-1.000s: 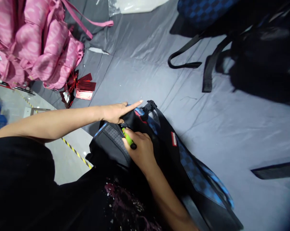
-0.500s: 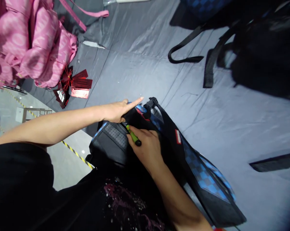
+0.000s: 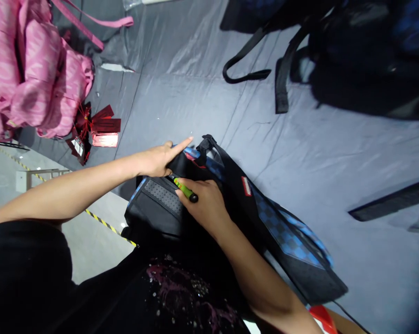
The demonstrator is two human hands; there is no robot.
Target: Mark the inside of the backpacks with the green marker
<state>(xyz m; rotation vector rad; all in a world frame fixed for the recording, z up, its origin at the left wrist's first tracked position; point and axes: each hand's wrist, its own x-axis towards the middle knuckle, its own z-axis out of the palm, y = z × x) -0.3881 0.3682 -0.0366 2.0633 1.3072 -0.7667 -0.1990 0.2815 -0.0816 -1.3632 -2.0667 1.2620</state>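
Green-handled tool (image 3: 186, 188) lies gripped in the right hand (image 3: 207, 202).

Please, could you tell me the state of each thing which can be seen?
Backpack: partly hidden by the right arm; zips not readable.
Green tool: gripped; tip unclear.
Left hand: on the backpack, index finger extended.
Right hand: closed around the tool.
Pink bags: bunched together.
Red tags: fanned out.
Black strap: bent, end loose.
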